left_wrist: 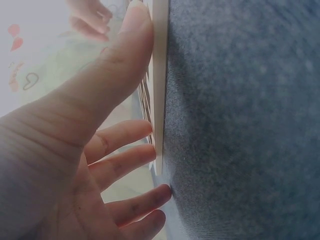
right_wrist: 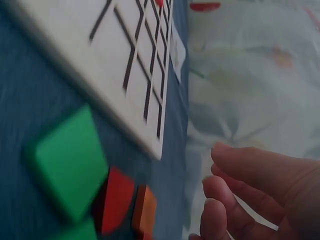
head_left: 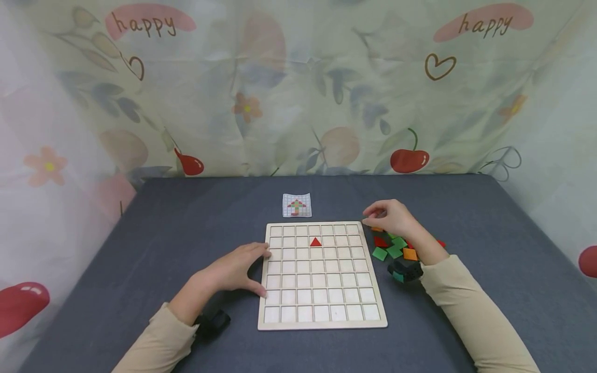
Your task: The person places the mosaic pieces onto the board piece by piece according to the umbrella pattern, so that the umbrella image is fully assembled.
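A light wooden grid board (head_left: 322, 327) lies flat on the dark table, with a red triangle tile (head_left: 315, 242) in one cell of its second row. My left hand (head_left: 238, 268) rests at the board's left edge, thumb and fingers spread; the left wrist view has the thumb (left_wrist: 127, 42) against the rim. Above the board's top right corner hovers my right hand (head_left: 394, 216), its fingers loosely bent. No tile shows between its thumb (right_wrist: 240, 157) and fingers in the right wrist view. Beneath it lie green tiles (head_left: 394, 252), red tiles (head_left: 380, 242) and orange tiles (head_left: 410, 254).
Behind the board lies a small paper card (head_left: 297, 205) printed with a coloured grid figure. A patterned curtain (head_left: 298, 93) hangs along the table's back edge. Each wrist wears a black camera, the right one (head_left: 404, 271) just below the tile pile.
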Tool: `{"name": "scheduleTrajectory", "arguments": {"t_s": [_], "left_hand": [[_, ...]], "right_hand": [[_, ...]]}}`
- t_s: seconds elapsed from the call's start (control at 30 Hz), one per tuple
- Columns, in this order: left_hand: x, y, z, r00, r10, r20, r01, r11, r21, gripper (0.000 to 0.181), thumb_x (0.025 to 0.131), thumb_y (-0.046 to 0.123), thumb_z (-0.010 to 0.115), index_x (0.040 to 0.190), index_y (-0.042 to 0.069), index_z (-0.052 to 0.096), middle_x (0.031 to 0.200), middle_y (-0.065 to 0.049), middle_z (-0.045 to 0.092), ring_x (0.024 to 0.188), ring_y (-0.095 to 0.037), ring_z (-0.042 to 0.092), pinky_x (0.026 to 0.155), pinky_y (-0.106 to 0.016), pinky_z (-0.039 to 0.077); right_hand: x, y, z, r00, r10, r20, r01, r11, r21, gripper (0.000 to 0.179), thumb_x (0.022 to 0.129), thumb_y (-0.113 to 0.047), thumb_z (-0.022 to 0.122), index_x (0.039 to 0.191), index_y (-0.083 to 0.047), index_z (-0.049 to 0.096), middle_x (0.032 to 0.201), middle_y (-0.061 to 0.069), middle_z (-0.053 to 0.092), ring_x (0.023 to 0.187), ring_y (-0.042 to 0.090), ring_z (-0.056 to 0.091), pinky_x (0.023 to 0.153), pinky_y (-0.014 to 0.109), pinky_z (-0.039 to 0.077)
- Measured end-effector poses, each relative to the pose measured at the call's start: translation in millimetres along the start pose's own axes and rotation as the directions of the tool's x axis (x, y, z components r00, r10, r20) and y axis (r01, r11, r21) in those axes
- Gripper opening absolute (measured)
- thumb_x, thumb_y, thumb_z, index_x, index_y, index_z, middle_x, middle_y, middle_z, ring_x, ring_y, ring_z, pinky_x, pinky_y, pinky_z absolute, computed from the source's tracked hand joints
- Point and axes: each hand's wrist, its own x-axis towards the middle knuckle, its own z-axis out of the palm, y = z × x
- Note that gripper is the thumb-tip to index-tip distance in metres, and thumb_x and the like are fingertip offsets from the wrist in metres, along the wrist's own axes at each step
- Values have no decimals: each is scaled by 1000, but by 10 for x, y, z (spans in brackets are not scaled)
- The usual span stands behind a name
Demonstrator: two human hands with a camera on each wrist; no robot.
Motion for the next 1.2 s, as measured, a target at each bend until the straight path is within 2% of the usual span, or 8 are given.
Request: {"name": "scheduleTrajectory", "arguments": {"t_s": [0.23, 0.5, 0.83, 1.2], "left_hand": [[2, -10, 2, 1000, -4, 3, 4, 1000, -1, 81, 65, 41, 82, 130, 5, 49, 147, -17, 37, 136, -34, 34, 110, -49, 31], [-2, -9, 2, 1000, 0, 4, 0, 1000, -2, 81, 66, 42, 82, 130, 6, 49, 147, -16, 37, 136, -34, 34, 110, -49, 31], [5, 0, 1, 1000, -14, 12, 14, 1000, -4, 82, 65, 43, 82, 131, 6, 49, 148, -15, 37, 137, -33, 34, 110, -49, 31], [6, -6, 7, 1000, -17, 12, 17, 1000, -8, 82, 65, 42, 82, 131, 7, 49, 148, -15, 37, 137, -33, 34, 110, -49, 31]], "right_hand": [[-84, 229, -189, 996, 77, -46, -80, 995, -53, 33, 85, -22, 68, 108, 1, 64, 94, 14, 63, 84, 23, 55, 66, 25, 45], [-72, 374, -168, 996, 85, -11, -86, 991, -100, 33, 83, -19, 70, 108, 1, 64, 108, 22, 63, 93, 29, 56, 77, 37, 51], [-22, 406, -140, 994, 106, 25, -102, 987, -127, 33, 82, -17, 71, 109, 1, 63, 111, 25, 60, 96, 33, 53, 82, 44, 48], [-19, 402, -125, 994, 109, 8, -107, 984, -145, 30, 83, -20, 70, 105, -1, 64, 106, 23, 59, 92, 31, 51, 78, 41, 46]]}}
